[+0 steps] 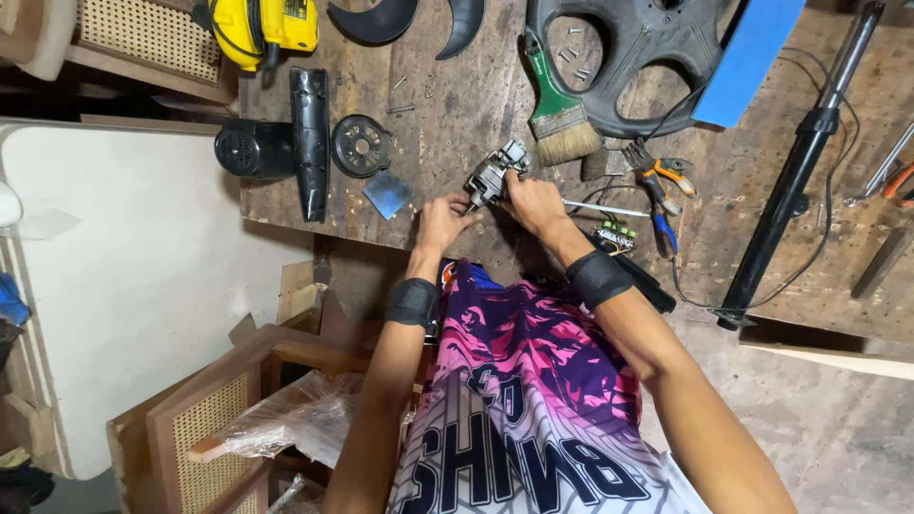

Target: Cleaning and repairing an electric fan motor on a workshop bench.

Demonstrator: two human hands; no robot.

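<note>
Motor part [495, 173] sits over the table [447, 124], clamped by fingers of both left hand [444, 221] and right hand [535, 202].

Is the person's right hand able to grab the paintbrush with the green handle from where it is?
Probably yes. The green-handled paintbrush lies on bare wood just beyond the right hand, nothing between them. But that hand is gripping the small grey metal part alongside the left hand.
</note>
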